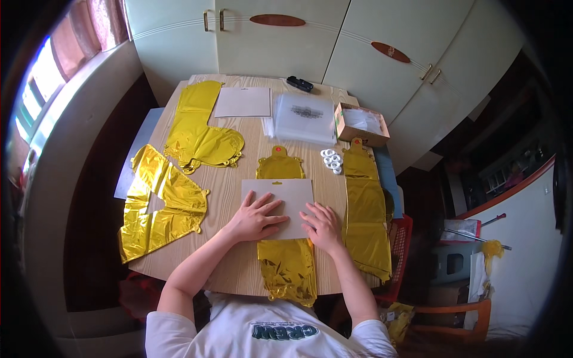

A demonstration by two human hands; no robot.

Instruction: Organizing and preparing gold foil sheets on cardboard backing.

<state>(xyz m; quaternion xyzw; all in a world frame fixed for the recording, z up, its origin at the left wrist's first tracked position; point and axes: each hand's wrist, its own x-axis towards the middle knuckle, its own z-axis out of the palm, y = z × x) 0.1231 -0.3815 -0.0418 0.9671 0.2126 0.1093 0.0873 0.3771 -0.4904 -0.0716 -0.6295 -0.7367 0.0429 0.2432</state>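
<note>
A pale card [292, 194] with a hang slot at its top edge lies across a flat gold foil balloon [286, 268]. The balloon's tabbed end shows beyond the card, and its crinkled lower end hangs at the table's near edge. My left hand [258, 218] rests on the card's left half with fingers spread. On the right edge of the card lies my right hand [322, 225], palm down and fingers stretched out. Neither hand grips anything. The card hides the balloon's middle.
More flat gold foil balloons lie on the left [206, 143], near left [164, 206] and right [367, 209] of the wooden table. At the back are a stack of cards [243, 102], clear plastic bags [305, 116], a black object [299, 83], white rolls [331, 161] and a cardboard box [362, 136].
</note>
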